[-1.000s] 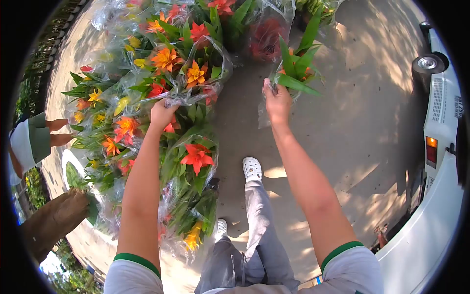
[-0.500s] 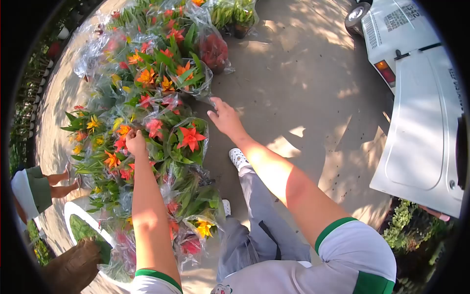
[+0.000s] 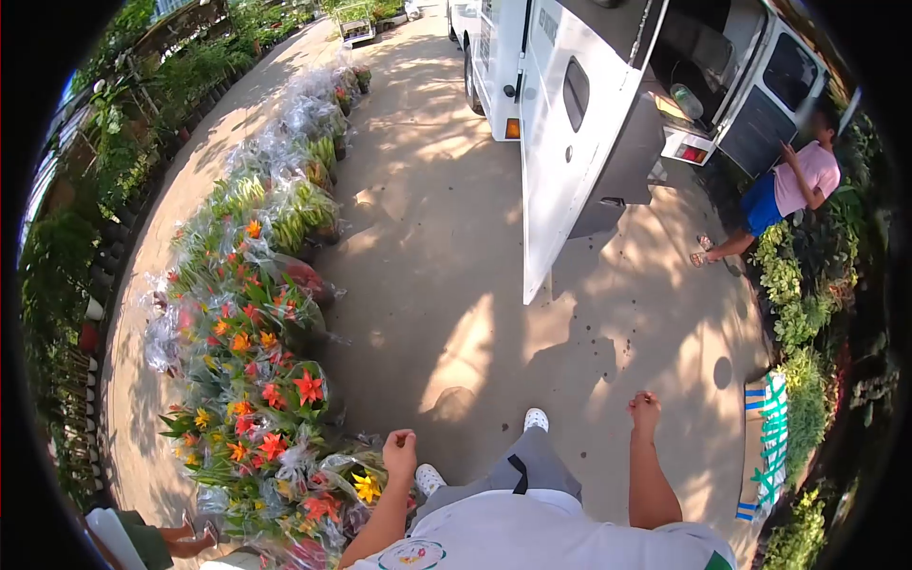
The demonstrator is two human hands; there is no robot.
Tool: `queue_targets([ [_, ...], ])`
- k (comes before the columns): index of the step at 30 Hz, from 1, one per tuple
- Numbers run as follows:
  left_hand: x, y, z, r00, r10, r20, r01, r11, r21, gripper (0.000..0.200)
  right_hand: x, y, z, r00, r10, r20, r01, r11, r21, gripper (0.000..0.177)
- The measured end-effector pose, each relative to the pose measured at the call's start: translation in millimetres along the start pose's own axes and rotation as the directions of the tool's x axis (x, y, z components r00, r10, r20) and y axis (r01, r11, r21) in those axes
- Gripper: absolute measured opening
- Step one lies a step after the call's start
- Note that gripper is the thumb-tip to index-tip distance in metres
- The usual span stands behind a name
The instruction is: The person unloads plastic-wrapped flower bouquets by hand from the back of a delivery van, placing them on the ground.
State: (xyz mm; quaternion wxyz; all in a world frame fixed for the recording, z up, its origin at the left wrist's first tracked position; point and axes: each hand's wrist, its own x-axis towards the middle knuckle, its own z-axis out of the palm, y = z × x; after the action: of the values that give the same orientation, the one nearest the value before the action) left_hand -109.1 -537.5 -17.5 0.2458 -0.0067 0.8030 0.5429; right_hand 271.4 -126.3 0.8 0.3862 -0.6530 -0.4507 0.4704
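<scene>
My left hand [image 3: 400,453] hangs beside the row of potted bromeliads [image 3: 309,387] wrapped in clear plastic, its fingers curled in and nothing seen in them. Nearest to it is a yellow bloom [image 3: 366,487], a little to its left; hand and bloom look apart. Out over the pavement on the other side, my right hand [image 3: 644,410] is loosely closed, touching nothing, with no object showing in it. The blooms are red, orange and yellow among green leaves.
A white van [image 3: 556,123] stands ahead with its rear door swung out. Near a second open vehicle [image 3: 760,119], a person in a pink shirt [image 3: 807,177] stands by shrubs. A striped carton [image 3: 763,446] lies at right. Another person's legs [image 3: 185,540] show lower left.
The view has tilted up and swung right. My left hand has come away from among the flowers and closed; my right hand has moved off to the right, its fingers now curled.
</scene>
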Motion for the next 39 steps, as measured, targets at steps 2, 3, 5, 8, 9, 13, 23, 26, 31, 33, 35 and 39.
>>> queue_targets([
  [2,-22.3,67.5,51.6,0.918,0.055,0.394,-0.087,0.994,0.064,0.021,14.7,-11.9,-11.4,0.996,0.082,0.028,-0.084,0.992,0.091,0.01],
  [3,-23.3,108.9,56.5,0.845,-0.032,0.534,-0.071,0.983,0.171,0.023,1.2,-18.2,0.4,0.989,0.132,0.062,-0.137,0.986,0.09,0.011],
  [5,-8.8,142.3,140.7,0.629,0.003,0.778,-0.218,0.961,0.173,0.027,17.4,-25.5,-8.6,0.965,0.223,0.137,-0.236,0.968,0.085,0.013],
  [8,21.1,178.2,218.2,0.623,-0.076,0.778,-0.248,0.925,0.289,0.028,8.2,-15.8,-12.4,0.894,0.344,0.286,-0.371,0.928,0.044,0.017],
  [9,40.8,186.7,248.9,0.663,0.026,0.748,-0.335,0.904,0.265,0.026,9.7,-20.8,-12.8,0.878,0.374,0.298,-0.392,0.92,0.001,0.018],
  [13,59.2,238.5,347.9,0.687,0.121,0.716,-0.258,0.962,0.085,0.025,53.6,-40.8,-37.6,0.813,0.482,0.328,-0.48,0.872,-0.093,0.019],
  [23,164.2,331.2,514.7,0.679,0.081,0.729,-0.174,0.983,0.053,0.019,310.8,-90.1,-54.7,0.945,0.32,-0.066,-0.297,0.926,0.232,0.02],
  [26,213.1,333.7,571.9,0.691,0.071,0.72,-0.154,0.987,0.051,0.013,344.8,-88.5,-47.2,0.91,0.401,-0.104,-0.361,0.891,0.276,0.021],
  [31,247.2,467.1,686.8,0.641,0.112,0.759,-0.265,0.961,0.081,0.016,392.5,-110.0,-9.3,0.881,0.473,0.021,-0.468,0.865,0.182,0.023],
  [33,248.3,501.7,721.2,0.583,0.258,0.77,-0.455,0.89,0.047,0.019,418.0,-104.9,2.0,0.877,0.48,0.01,-0.473,0.861,0.188,0.023],
  [35,244.2,541.1,761.4,0.465,0.437,0.77,-0.688,0.725,0.004,0.022,459.4,-98.2,13.8,0.86,0.509,0.03,-0.501,0.833,0.236,0.023],
  [39,128.2,678.8,795.9,-0.265,0.733,0.627,-0.781,0.217,-0.585,0.025,551.9,-111.9,36.9,0.857,0.497,0.134,-0.505,0.862,0.032,0.022],
])
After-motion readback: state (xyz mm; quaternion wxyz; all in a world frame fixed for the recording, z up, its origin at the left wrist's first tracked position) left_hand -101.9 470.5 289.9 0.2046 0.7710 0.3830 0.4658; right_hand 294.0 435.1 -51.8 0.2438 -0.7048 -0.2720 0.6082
